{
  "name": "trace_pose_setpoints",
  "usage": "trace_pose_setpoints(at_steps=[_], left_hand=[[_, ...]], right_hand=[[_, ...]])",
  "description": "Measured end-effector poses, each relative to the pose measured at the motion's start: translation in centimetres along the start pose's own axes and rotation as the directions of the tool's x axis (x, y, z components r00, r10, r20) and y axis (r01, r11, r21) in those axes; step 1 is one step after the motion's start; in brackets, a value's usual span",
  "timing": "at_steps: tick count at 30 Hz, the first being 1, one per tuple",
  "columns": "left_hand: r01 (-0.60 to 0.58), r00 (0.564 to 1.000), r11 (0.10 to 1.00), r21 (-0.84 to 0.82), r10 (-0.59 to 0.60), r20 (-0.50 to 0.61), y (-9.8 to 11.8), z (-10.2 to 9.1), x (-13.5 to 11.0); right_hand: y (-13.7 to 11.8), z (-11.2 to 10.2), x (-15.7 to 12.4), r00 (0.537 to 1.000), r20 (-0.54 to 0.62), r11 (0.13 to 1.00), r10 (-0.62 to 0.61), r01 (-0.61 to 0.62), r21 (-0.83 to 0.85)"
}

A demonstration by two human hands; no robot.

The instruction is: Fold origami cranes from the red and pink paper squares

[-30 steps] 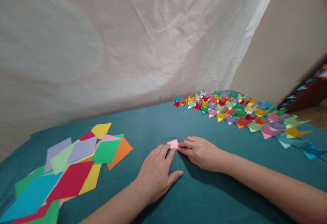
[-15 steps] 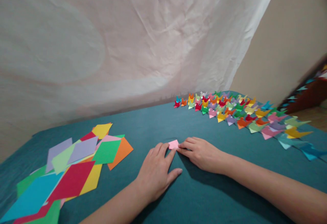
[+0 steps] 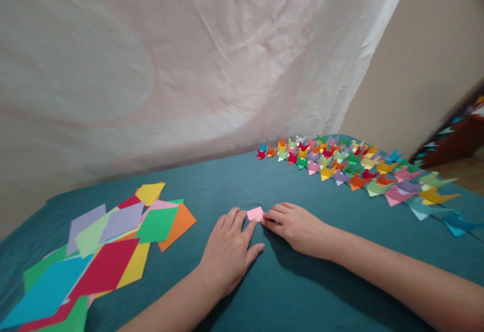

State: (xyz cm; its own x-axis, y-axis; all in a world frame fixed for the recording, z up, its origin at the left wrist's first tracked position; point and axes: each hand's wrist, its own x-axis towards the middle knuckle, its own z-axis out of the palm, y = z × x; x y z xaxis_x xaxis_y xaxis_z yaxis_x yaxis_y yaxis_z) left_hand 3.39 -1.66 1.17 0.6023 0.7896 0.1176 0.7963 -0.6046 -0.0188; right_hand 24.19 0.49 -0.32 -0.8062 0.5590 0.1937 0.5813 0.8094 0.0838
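Observation:
A small folded piece of pink paper point(image 3: 255, 214) lies on the green tablecloth between my two hands. My left hand point(image 3: 227, 251) rests flat on its left, fingers stretched out and thumb apart. The index fingertip touches the paper's near edge. On the other side, my right hand point(image 3: 293, 227) has its fingertips closed at the paper's right corner. The thumb and index finger hide that corner.
Loose coloured paper sheets point(image 3: 109, 266) overlap in a spread pile at the left. Rows of folded paper birds point(image 3: 327, 172) stand at the back right. A pale cloth point(image 3: 212, 59) hangs behind the green table point(image 3: 215, 180).
My left hand has shifted slightly left, its index fingertip sliding along the paper's near edge. My right hand stays at the right corner.

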Motion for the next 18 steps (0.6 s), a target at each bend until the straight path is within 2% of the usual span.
trace_pose_setpoints(at_steps=[18], left_hand=[[-0.027, 0.999, 0.998, 0.056, 0.029, -0.026, -0.11, -0.35, -0.06]], right_hand=[[0.35, -0.10, 0.01, 1.000, -0.004, 0.999, -0.008, 0.008, 0.031]])
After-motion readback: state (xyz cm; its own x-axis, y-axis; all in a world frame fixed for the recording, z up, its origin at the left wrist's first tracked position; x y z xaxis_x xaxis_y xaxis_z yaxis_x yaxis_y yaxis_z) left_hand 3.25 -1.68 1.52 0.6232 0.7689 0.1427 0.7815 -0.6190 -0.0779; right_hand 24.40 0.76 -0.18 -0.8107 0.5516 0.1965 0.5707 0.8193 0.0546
